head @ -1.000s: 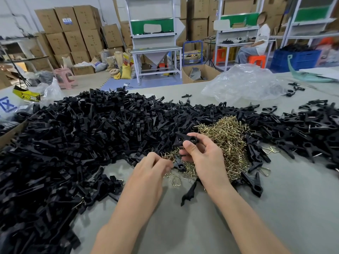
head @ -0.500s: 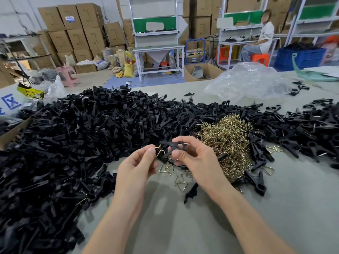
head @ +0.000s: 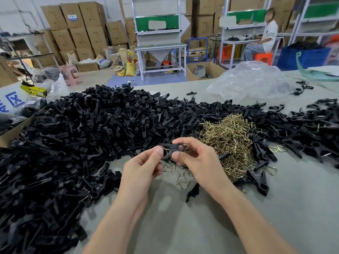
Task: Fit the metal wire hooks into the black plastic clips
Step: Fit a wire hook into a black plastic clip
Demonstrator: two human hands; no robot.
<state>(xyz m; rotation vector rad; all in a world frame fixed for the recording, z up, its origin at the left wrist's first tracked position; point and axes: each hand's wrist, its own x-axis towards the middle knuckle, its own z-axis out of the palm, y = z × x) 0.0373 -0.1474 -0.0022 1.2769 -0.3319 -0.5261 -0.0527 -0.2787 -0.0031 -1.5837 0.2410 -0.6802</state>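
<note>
Insertion step in hand: the right grip [head: 200, 162] pinches a black plastic clip [head: 178, 147] between thumb and fingers, and the left grip [head: 141, 167] pinches a thin wire hook [head: 166, 149] against the clip's left end. The next move likely calls for seating the stiff, brass-coloured bent wire in the matte, ring-ended body. Spare hooks [head: 229, 140] lie heaped just beyond the right grip, loose clips [head: 91, 134] beyond the left.

The thin wire hook [head: 166, 150] peeks out only a little between the pinching fingers of the left hand [head: 141, 167] and the black clip [head: 177, 147], so how far in it sits cannot be told. The thumb of the right hand [head: 198, 162] covers part of the clip. The big clip pile [head: 73, 143] runs off the left edge.
</note>
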